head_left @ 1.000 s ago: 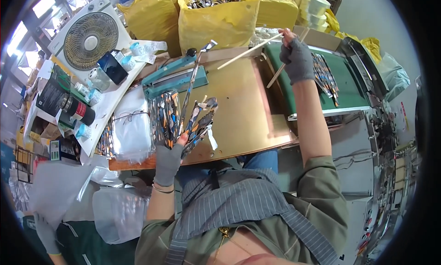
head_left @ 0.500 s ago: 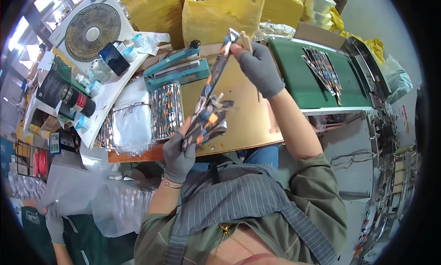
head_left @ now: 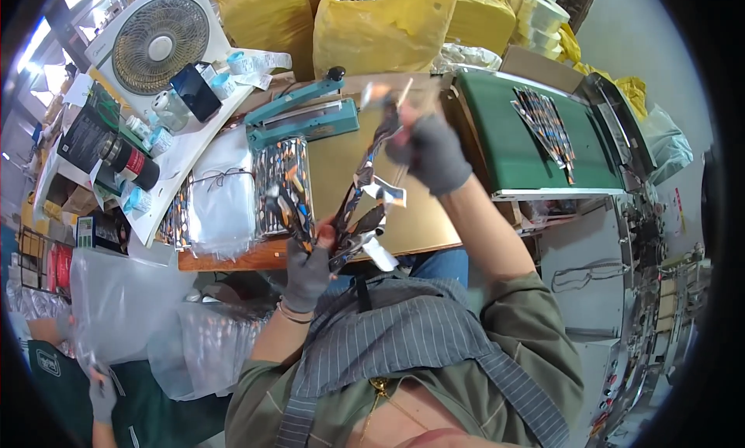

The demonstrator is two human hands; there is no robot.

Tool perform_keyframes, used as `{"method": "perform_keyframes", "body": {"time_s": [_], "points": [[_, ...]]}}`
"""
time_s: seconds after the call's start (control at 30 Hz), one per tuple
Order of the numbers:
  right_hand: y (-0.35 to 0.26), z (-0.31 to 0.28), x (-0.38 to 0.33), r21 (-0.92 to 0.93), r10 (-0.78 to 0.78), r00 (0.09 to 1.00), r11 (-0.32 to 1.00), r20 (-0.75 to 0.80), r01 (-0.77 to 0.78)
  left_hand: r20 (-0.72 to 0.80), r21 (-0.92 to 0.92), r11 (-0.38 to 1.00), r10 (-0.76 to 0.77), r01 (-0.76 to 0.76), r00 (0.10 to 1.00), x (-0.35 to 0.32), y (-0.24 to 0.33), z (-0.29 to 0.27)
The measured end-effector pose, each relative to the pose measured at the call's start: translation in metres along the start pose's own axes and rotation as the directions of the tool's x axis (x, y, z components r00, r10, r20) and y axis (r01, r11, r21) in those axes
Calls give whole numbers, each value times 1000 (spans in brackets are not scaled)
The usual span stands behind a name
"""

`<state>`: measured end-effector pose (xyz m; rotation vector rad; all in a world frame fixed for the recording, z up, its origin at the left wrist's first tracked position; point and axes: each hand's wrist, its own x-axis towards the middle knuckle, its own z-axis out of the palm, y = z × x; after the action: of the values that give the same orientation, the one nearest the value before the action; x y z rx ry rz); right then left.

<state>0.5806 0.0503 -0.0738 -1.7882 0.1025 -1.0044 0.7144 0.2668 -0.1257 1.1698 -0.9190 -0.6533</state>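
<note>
Over the near edge of the tabletop (head_left: 419, 223), the gloved left hand (head_left: 309, 271) grips a fan of patterned foil sachets (head_left: 299, 215) at the bottom, while the right hand (head_left: 431, 152) pinches one long sachet strip (head_left: 366, 169) upward, apparently pulling it clear.

Gloved left hand (head_left: 309, 271) gripping patterned packets (head_left: 353, 215), gloved right hand (head_left: 431, 151) raising one packet's top, above wooden table (head_left: 419, 223)

A single view looks steeply down from the person's head, close over the chest at the lower middle of the frame. The surface (head_left: 419, 215) fills the centre, a fan (head_left: 159, 44) sits at the upper left, and the fisheye bends edges toward the dark rim.
</note>
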Motion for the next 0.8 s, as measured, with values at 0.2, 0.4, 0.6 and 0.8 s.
{"method": "perform_keyframes", "body": {"time_s": [0.2,0.4,0.6,0.8], "points": [[-27,23,5,100,571,821,818,-12,-567,103,-457,812,-358,364,928,-4,8,5],[-63,-15,29,-101,353,903,917,-245,-386,108,-384,824,-408,416,907,-2,-2,-4],[-82,-52,44,-375,-253,795,926,-551,35,382,-736,567,-105,371,918,7,-3,-28],[-54,35,-62,-638,-242,819,528,520,561,105,-656,590,-545,470,831,32,45,23]]}}
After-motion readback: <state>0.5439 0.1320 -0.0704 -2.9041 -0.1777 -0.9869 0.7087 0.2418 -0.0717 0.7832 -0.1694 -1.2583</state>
